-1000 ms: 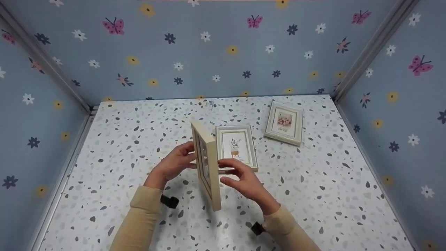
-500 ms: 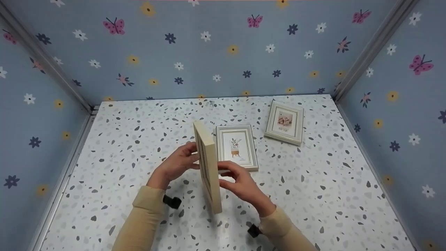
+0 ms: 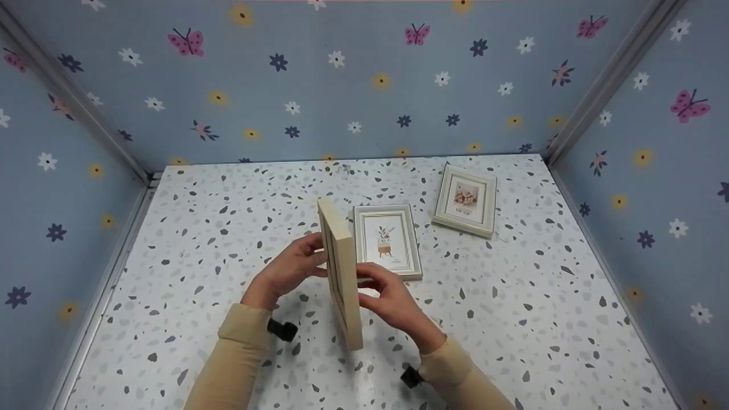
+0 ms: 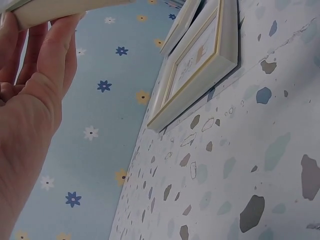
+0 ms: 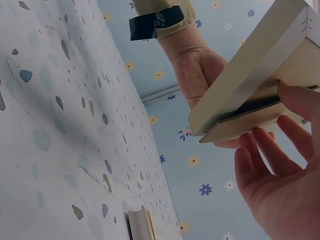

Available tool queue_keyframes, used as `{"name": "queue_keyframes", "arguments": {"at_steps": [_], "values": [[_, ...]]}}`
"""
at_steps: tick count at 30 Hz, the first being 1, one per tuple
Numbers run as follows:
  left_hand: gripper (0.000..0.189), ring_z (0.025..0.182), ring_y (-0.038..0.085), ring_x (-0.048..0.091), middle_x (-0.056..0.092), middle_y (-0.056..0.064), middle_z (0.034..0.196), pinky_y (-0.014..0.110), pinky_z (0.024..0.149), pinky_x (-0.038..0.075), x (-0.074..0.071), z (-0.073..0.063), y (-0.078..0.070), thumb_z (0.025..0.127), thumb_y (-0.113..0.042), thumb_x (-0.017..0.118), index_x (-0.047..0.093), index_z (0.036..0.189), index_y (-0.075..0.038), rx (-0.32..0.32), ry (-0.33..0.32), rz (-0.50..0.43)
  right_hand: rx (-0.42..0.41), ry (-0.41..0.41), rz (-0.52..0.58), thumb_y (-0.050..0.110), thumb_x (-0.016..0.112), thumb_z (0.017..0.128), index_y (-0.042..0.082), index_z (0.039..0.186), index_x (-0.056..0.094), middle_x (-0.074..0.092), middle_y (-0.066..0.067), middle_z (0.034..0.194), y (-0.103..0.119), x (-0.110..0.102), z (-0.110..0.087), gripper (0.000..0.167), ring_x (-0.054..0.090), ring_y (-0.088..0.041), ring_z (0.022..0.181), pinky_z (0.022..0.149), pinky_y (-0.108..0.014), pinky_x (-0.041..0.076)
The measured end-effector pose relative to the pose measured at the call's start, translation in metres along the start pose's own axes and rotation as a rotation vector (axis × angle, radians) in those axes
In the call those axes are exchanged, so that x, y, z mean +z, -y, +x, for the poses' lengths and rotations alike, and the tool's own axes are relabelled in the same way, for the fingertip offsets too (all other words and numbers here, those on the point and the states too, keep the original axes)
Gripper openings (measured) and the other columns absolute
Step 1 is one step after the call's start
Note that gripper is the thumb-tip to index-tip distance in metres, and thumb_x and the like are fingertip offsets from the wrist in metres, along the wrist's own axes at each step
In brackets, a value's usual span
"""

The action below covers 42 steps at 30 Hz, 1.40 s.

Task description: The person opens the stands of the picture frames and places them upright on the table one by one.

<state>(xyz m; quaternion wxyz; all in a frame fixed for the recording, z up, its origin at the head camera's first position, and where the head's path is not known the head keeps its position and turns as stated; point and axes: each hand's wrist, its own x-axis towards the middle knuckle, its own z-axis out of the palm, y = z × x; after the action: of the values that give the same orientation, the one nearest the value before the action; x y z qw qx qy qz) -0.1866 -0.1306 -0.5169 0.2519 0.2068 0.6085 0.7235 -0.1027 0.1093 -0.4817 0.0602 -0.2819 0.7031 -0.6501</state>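
Observation:
A cream picture frame [image 3: 344, 279] stands on edge between both hands, its thin side toward the head camera. My left hand [image 3: 285, 270] holds it from the picture side, fingers on the frame [image 4: 60, 9] in the left wrist view. On the back side is my right hand [image 3: 397, 303]. In the right wrist view a thin stand flap [image 5: 245, 121] angles out from the frame's back. The thumb of my right hand [image 5: 287, 187] is on the flap's inner side, and the fingertips lie along its outer face. The frame's picture is mostly hidden.
Just behind the hands a white frame [image 3: 387, 270] with a potted-plant print lies face up on the speckled table [image 3: 501, 341]. Farther right, a tilted frame [image 3: 464, 223] with a pink floral print lies flat. Blue patterned walls [image 3: 353, 102] enclose the back and sides.
The held frame has shifted slightly right and turned more edge-on. My right hand has moved a little left, its thumb coming up against the back. The two lying frames have not moved.

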Motion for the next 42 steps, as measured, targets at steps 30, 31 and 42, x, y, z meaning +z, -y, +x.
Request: {"name": "queue_keyframes", "arguments": {"at_steps": [30,31,42], "values": [[0.028,0.108,0.027,0.062,0.057,0.015,0.127,0.046,0.083,0.057,-0.001,-0.002,0.001,0.101,-0.013,0.059,0.061,0.129,-0.009,0.005,-0.004,-0.029,0.02,-0.002,-0.075,0.013,0.065,0.098,0.011,0.14,0.055,0.058,-0.001,0.136,-0.032,0.001,0.005,0.043,0.053,-0.02,0.126,0.101,-0.039,0.047],[0.028,0.108,0.027,0.062,0.057,0.015,0.127,0.046,0.083,0.057,-0.001,-0.002,0.001,0.101,-0.013,0.059,0.061,0.128,-0.009,0.005,-0.004,-0.031,0.012,0.0,-0.075,0.013,0.065,0.098,0.011,0.14,0.055,0.058,-0.001,0.136,-0.032,0.001,0.005,0.043,0.053,-0.02,0.127,0.101,-0.039,0.047],[0.03,0.106,0.025,0.063,0.058,0.012,0.126,0.042,0.08,0.057,-0.004,-0.003,0.003,0.101,-0.014,0.058,0.06,0.131,-0.01,0.003,0.003,-0.039,-0.034,-0.007,-0.082,0.001,0.064,0.096,0.0,0.137,0.055,0.056,-0.011,0.136,0.003,-0.002,0.004,0.041,0.049,-0.022,0.131,0.11,-0.045,0.038]]}}
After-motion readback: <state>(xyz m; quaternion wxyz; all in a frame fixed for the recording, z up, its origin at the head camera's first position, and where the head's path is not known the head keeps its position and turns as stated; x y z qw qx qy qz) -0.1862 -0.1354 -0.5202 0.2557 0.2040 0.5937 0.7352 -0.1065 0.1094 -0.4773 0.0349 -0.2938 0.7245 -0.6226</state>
